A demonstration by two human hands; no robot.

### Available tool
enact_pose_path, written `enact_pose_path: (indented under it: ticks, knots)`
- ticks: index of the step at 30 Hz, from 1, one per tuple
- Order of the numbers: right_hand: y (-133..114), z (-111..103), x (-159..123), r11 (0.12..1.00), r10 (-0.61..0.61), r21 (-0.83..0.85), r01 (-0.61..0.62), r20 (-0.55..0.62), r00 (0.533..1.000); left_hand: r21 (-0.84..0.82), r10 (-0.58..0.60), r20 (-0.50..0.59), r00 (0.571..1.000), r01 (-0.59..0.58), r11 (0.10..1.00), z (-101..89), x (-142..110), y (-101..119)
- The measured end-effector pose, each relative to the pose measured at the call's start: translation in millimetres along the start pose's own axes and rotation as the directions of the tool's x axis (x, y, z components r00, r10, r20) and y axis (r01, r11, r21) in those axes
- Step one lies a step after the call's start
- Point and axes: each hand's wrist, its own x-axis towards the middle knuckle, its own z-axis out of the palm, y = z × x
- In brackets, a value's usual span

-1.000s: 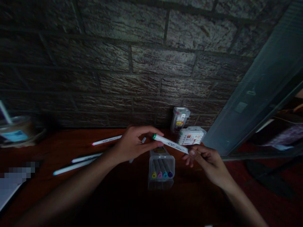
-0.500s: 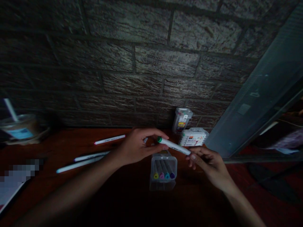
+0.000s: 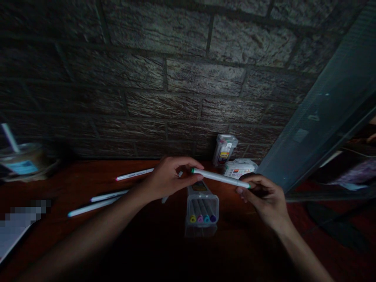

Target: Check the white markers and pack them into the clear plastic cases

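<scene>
Between my two hands a white marker with green ends [image 3: 221,178] is held up, nearly level. My left hand [image 3: 170,177] pinches its left end between thumb and fingers. At the other end, the fingers of my right hand [image 3: 264,197] are closed on the marker's tip. Below it, a clear plastic marker case [image 3: 202,207] lies on the table with its end facing me. Inside show markers with yellow, pink, blue and purple ends. Several white markers lie left of my left hand, among them a pink-tipped marker [image 3: 133,174] and a light-blue-tipped marker [image 3: 91,206].
An upright clear case [image 3: 225,150] and a white labelled case [image 3: 241,168] stand by the brick wall [image 3: 188,78]. On the left are a cup with a straw [image 3: 25,160] and a pale flat object [image 3: 20,227], partly pixelated. A grey frame [image 3: 311,98] rises at right.
The marker has turned more level, and its right green end now shows at my right hand. My right hand has shifted slightly right; my left hand still grips the other end.
</scene>
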Motion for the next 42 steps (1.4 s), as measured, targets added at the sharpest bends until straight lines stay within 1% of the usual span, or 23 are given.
enact_pose_path:
  ticks: [5, 7, 9, 12, 14, 20, 23, 26, 31, 42]
  knots:
    - [-12.6, 7.1, 35.5, 0.999, -0.04, 0.005, 0.039, 0.035, 0.999, 0.014, -0.005, -0.105, 0.994, 0.007, 1.0, -6.6, 5.7, -14.2]
    - [-11.5, 13.2, 46.5, 0.999, -0.054, 0.01, 0.054, 0.031, 0.998, 0.02, -0.031, -0.153, 0.988, 0.035, 0.999, -8.1, 6.8, -20.3]
    - [-6.6, 20.3, 50.7, 0.998, -0.063, 0.019, 0.063, 0.018, 0.998, 0.025, -0.057, -0.18, 0.982, 0.062, 0.998, -8.8, 7.1, -25.7]
    - [4.9, 28.4, 45.2, 0.997, -0.059, 0.044, 0.06, -0.022, 0.998, 0.038, -0.073, -0.191, 0.979, 0.082, 0.996, -7.9, 6.6, -31.8]
    - [13.4, 30.1, 38.1, 0.997, -0.057, 0.047, 0.059, -0.04, 0.998, 0.031, -0.091, -0.186, 0.978, 0.098, 0.995, -5.8, 6.2, -33.8]
    - [38.0, 23.4, 24.9, 0.992, -0.128, -0.013, 0.128, -0.042, 0.991, -0.047, -0.139, -0.101, 0.985, 0.135, 0.99, 1.1, 6.6, -32.4]
    - [45.6, 22.1, 22.6, 0.982, -0.177, -0.063, 0.175, -0.031, 0.984, -0.036, -0.137, -0.088, 0.987, 0.134, 0.99, 0.8, 6.3, -32.6]
    - [48.3, 23.7, 21.3, 0.979, -0.193, -0.065, 0.191, -0.03, 0.981, -0.002, -0.127, -0.071, 0.989, 0.127, 0.992, -0.7, 5.5, -34.0]
    - [49.4, 28.1, 20.7, 0.991, -0.137, 0.003, 0.137, -0.03, 0.99, 0.003, -0.131, -0.073, 0.989, 0.131, 0.991, -0.3, 5.5, -34.5]
    - [49.3, 31.7, 21.9, 0.997, -0.076, 0.022, 0.076, -0.004, 0.997, 0.015, -0.111, -0.085, 0.99, 0.113, 0.994, 2.1, 5.0, -31.1]
